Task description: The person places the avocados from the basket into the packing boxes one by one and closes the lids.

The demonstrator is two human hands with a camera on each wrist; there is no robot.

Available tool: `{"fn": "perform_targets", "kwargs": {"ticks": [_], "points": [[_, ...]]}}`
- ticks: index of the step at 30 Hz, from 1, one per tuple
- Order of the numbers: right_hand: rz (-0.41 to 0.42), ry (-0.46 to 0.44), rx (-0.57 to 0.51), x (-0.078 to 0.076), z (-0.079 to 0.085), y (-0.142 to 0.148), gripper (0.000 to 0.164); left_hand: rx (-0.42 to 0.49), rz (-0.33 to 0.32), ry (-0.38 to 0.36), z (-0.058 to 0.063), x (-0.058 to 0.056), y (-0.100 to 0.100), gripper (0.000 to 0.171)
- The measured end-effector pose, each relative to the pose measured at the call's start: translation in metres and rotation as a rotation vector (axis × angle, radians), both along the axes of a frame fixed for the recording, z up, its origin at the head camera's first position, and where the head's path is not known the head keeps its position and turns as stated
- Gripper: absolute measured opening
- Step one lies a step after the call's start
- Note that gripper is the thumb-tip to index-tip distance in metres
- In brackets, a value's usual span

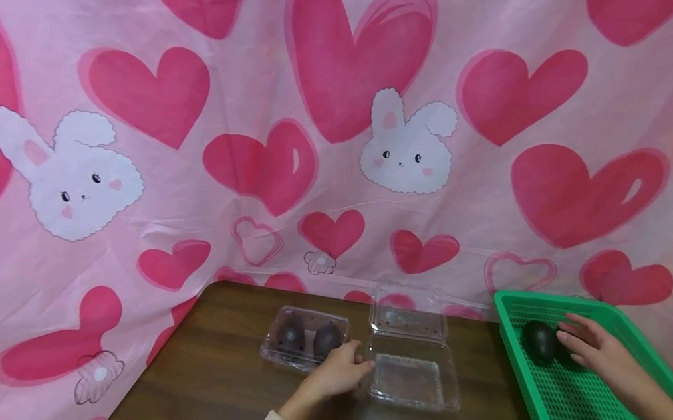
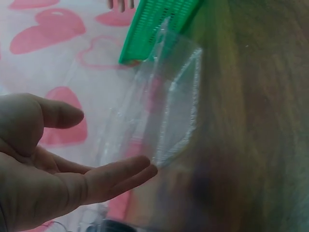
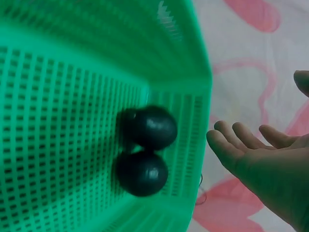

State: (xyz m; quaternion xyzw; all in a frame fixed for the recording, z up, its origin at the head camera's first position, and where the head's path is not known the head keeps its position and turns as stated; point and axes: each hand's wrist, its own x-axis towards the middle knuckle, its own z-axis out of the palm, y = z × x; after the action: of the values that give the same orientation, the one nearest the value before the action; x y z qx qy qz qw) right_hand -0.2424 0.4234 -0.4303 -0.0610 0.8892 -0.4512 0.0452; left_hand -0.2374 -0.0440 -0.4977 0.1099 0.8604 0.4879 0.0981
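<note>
My left hand (image 1: 339,370) is between two clear plastic clamshell boxes, its fingers loosely extended and holding nothing. Left of it, a closed clamshell box (image 1: 293,358) contains two dark egg-shaped fruits (image 1: 291,334) resembling avocados; whether the hand touches this box I cannot tell. To its right lies an open clamshell box (image 1: 412,377), lid tilted back. Over the far end of a green basket (image 1: 527,393), my right hand (image 1: 597,346) hovers with relaxed fingers. Two more dark fruits (image 3: 152,128) sit side by side there in the right wrist view; my hand grips neither.
A brown wooden table (image 1: 207,385) bears the boxes and the basket. Behind it hangs a pink cloth (image 1: 338,190) with hearts and rabbit faces, close to the table's back edge. The basket's raised rim (image 1: 505,345) stands to the right of the open box.
</note>
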Motion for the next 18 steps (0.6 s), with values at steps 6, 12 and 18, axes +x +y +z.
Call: {"fn": "perform_targets", "kwargs": {"ticks": [6, 12, 18], "points": [[-0.045, 0.016, 0.157, -0.012, 0.002, 0.008, 0.076, -0.014, 0.044, 0.058, -0.009, 0.0, 0.007, 0.063], [-0.074, -0.022, 0.215, -0.022, 0.002, 0.017, 0.08, 0.019, 0.086, 0.085, -0.018, 0.0, 0.016, 0.058], [-0.096, -0.061, 0.223, -0.03, -0.002, 0.028, 0.084, 0.059, 0.129, 0.126, -0.022, 0.002, 0.022, 0.052]]}}
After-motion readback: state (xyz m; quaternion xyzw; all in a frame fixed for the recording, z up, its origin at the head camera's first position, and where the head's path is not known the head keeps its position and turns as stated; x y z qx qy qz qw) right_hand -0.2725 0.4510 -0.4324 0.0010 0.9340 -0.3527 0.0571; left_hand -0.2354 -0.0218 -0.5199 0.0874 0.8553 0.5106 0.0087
